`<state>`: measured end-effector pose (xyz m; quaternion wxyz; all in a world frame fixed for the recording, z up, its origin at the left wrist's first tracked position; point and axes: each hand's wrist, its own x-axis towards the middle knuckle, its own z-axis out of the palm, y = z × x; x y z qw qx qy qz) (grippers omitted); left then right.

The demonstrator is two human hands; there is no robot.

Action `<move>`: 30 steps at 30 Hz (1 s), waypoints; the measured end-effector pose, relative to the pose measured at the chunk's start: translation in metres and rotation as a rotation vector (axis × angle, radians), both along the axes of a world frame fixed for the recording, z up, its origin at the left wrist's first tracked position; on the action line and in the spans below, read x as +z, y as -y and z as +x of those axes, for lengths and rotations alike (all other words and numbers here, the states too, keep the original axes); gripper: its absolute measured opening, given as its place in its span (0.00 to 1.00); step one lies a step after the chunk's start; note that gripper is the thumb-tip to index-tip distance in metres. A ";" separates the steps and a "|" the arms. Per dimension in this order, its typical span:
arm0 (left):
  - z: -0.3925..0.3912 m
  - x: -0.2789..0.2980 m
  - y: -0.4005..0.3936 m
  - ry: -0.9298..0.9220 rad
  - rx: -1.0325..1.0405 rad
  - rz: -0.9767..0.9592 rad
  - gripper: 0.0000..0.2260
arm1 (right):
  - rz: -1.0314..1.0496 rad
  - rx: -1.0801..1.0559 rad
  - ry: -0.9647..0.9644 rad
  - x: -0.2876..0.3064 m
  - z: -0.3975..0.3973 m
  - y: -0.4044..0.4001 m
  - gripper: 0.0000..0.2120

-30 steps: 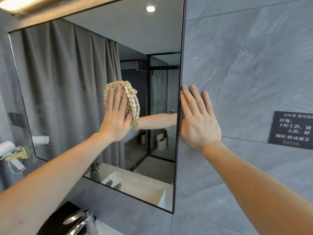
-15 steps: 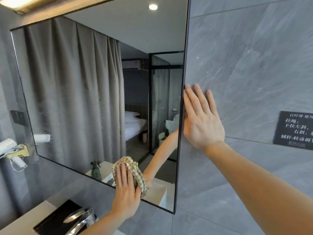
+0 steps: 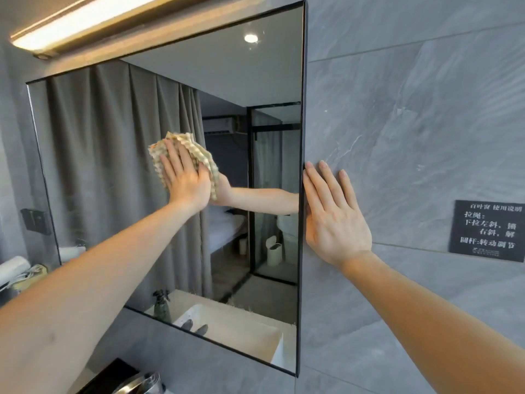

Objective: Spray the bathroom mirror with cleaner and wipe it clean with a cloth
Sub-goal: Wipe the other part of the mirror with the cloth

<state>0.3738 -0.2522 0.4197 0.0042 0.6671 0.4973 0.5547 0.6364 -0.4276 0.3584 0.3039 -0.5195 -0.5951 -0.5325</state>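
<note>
That soft, limp cloth [image 3: 181, 157] needs flat fingers spread over its middle, as the left hand [image 3: 186, 177] presses it to the hard, slick mirror [image 3: 113, 166], while the right hand [image 3: 335, 220] at three o'clock rests open-palmed, holding nothing.

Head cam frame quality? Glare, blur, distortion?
Head view: light bar blown out top left; wide-angle bends the mirror edges; left hand on cloth and right hand sharp; black sign text soft.
</note>
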 end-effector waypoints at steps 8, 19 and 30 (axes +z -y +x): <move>-0.002 0.031 -0.005 0.025 0.007 0.013 0.32 | 0.004 0.017 0.001 0.000 0.002 -0.001 0.33; 0.081 -0.034 0.075 -0.455 -0.104 0.241 0.38 | 0.023 0.042 0.004 -0.001 0.002 -0.003 0.31; 0.062 -0.016 0.057 -0.575 -0.035 0.475 0.35 | 0.013 0.054 0.012 0.000 0.004 -0.004 0.31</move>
